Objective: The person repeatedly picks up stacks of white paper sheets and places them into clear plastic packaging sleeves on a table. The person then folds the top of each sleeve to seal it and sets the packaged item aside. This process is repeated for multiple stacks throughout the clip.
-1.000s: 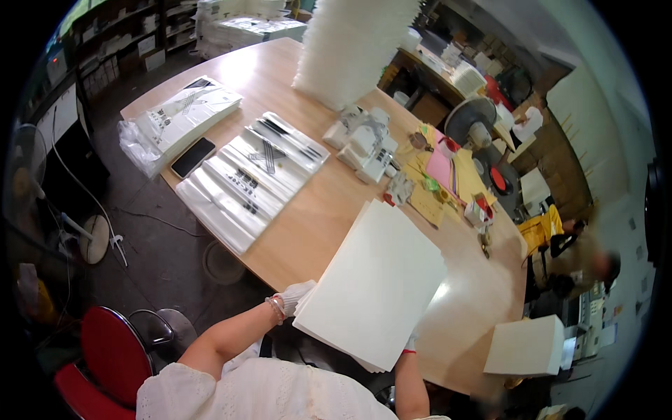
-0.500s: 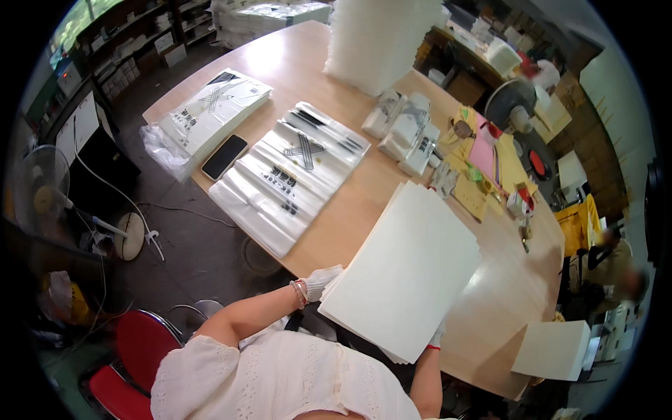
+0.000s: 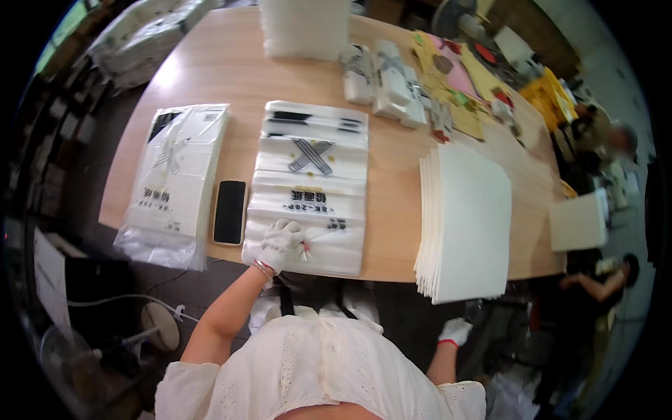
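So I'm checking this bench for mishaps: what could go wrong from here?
The stack of white sheets juts past the table edge near the person, so a nudge might tip it off. The right hand hangs below the table, away from the stack. The phone lies close to the edge beside the bags that the left hand presses; dragging a bag could push it off.

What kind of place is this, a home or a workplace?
Probably a small packing workshop. A long wooden table carries a stack of white sheets and overlapped printed plastic bags, which the gloved left hand touches. Another person is nearby, beside cluttered tools and supplies.
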The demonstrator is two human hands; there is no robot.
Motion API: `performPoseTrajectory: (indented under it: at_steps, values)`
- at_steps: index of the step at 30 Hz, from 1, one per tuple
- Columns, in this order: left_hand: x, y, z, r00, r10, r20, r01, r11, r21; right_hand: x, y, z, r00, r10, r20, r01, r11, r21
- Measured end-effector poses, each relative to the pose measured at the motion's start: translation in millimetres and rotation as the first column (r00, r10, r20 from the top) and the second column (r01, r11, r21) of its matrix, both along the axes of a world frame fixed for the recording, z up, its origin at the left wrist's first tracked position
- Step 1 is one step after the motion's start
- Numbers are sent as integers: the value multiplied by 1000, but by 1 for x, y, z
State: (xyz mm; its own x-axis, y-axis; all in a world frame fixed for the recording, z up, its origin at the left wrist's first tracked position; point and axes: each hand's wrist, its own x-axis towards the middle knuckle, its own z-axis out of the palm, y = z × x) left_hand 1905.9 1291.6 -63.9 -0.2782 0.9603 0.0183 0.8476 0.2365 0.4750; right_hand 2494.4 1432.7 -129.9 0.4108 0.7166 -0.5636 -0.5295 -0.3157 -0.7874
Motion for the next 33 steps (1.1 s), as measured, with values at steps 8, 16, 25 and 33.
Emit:
performPoseTrajectory:
  at_steps: [8, 16, 25, 33]
  values:
    - [-30, 14, 16, 958, -114, 263, 134, 989, -62, -290, -122, 64, 385, 900, -203, -923, 376, -83]
    - [-64, 33, 16, 499, -38, 866, -204, 966, 160, -464, -55, 115, -9, 709, 705, -913, 281, -295]
    - [-24, 67, 111, 614, -83, 785, -154, 963, 223, -486, -43, 109, -7, 57, 998, -979, 201, -19]
    - [-7, 36, 151, 996, 59, -66, -16, 855, 519, -349, -48, 160, -34, 103, 994, -990, -139, -20]
